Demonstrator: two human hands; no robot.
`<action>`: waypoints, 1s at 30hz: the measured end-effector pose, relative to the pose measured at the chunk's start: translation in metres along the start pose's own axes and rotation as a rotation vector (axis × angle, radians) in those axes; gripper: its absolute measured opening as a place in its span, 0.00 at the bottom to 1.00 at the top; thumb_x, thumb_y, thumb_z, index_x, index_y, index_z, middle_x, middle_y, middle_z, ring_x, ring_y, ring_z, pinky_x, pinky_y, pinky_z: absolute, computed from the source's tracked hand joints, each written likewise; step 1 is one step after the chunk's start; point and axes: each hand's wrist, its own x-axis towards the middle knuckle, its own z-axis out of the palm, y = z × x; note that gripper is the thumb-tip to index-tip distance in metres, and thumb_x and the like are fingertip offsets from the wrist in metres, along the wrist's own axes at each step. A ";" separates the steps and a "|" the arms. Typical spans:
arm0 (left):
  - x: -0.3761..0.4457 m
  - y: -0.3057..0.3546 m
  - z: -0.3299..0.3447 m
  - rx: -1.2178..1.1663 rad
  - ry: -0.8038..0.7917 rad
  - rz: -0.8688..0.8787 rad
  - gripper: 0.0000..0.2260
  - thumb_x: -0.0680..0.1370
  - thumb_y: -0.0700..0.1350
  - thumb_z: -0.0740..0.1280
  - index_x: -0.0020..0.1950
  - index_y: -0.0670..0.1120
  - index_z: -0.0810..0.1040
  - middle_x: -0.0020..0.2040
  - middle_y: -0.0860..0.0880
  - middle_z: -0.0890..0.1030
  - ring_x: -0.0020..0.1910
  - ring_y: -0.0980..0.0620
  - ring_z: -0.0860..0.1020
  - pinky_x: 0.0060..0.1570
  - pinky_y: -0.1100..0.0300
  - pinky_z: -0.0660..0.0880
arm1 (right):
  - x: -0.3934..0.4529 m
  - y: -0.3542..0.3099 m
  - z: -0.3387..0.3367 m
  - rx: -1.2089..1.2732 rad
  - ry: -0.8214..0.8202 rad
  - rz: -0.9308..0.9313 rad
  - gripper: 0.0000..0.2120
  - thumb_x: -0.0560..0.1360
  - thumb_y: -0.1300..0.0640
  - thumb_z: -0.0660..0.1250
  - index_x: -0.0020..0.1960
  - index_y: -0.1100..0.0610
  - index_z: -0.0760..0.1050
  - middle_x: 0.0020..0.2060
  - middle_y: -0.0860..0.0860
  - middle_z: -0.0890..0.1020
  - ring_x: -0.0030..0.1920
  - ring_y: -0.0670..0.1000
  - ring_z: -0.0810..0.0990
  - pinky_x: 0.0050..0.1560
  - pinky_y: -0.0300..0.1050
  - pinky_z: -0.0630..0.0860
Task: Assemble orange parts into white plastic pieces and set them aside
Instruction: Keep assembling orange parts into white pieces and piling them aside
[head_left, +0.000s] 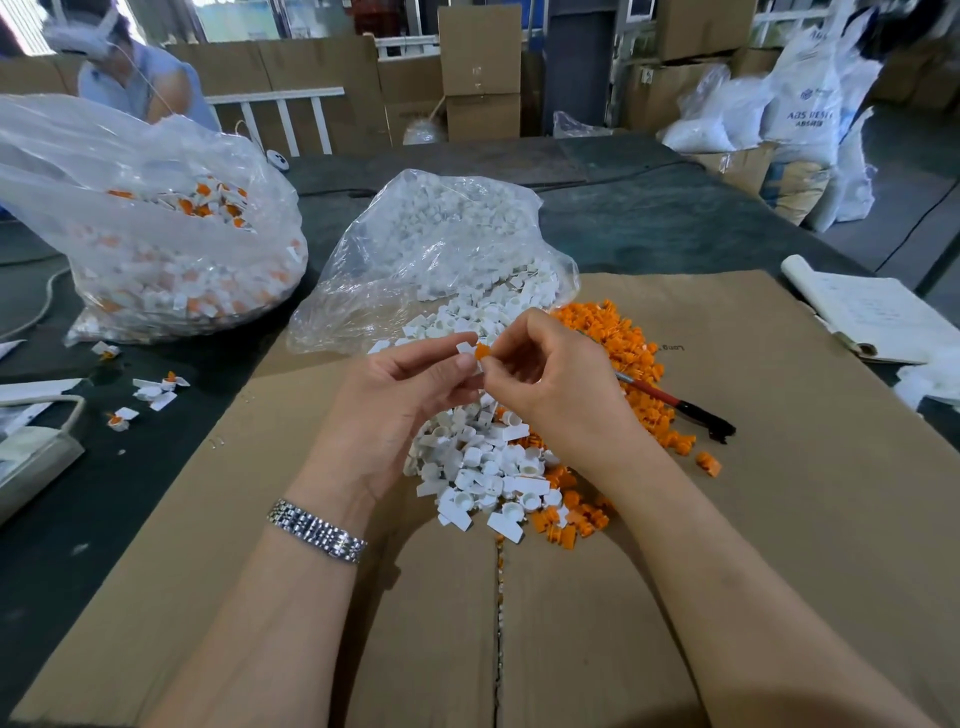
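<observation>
My left hand (400, 395) pinches a small white plastic piece (466, 347) between thumb and fingertips. My right hand (550, 374) holds a small orange part (482, 352) right against it, above the middle of the cardboard sheet (779, 519). Under my hands lies a heap of loose white pieces (478, 467). A pile of orange parts (623, 343) spreads to the right of it. A clear bag of white pieces (447, 234) lies open behind the heap. At the far left stands a bigger clear bag of assembled white-and-orange pieces (171, 260).
A red-and-black handled tool (680, 408) lies on the orange pile's right edge. A few assembled pieces (156, 389) lie scattered on the dark table at left. A paper pad (872, 317) sits at right. Another person (130, 73) sits beyond the left bag. Boxes and sacks stand behind.
</observation>
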 end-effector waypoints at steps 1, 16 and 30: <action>0.000 0.000 -0.001 -0.018 -0.001 -0.015 0.13 0.70 0.39 0.76 0.54 0.40 0.87 0.47 0.40 0.87 0.45 0.47 0.86 0.47 0.61 0.81 | 0.000 0.000 -0.001 0.016 -0.014 -0.005 0.06 0.75 0.57 0.73 0.47 0.54 0.75 0.36 0.44 0.79 0.36 0.41 0.77 0.38 0.33 0.75; -0.001 0.006 -0.002 -0.086 -0.022 -0.087 0.04 0.70 0.35 0.74 0.39 0.42 0.86 0.41 0.43 0.86 0.40 0.49 0.85 0.43 0.62 0.82 | 0.001 -0.002 -0.010 0.024 -0.084 -0.060 0.10 0.73 0.57 0.76 0.55 0.54 0.82 0.43 0.50 0.83 0.44 0.50 0.82 0.50 0.46 0.80; 0.000 0.005 -0.002 -0.010 0.073 -0.120 0.05 0.66 0.38 0.77 0.40 0.40 0.88 0.42 0.39 0.87 0.40 0.47 0.87 0.41 0.63 0.82 | 0.001 0.002 -0.007 -0.073 -0.026 -0.104 0.09 0.72 0.57 0.77 0.52 0.57 0.84 0.39 0.47 0.82 0.37 0.45 0.80 0.40 0.34 0.77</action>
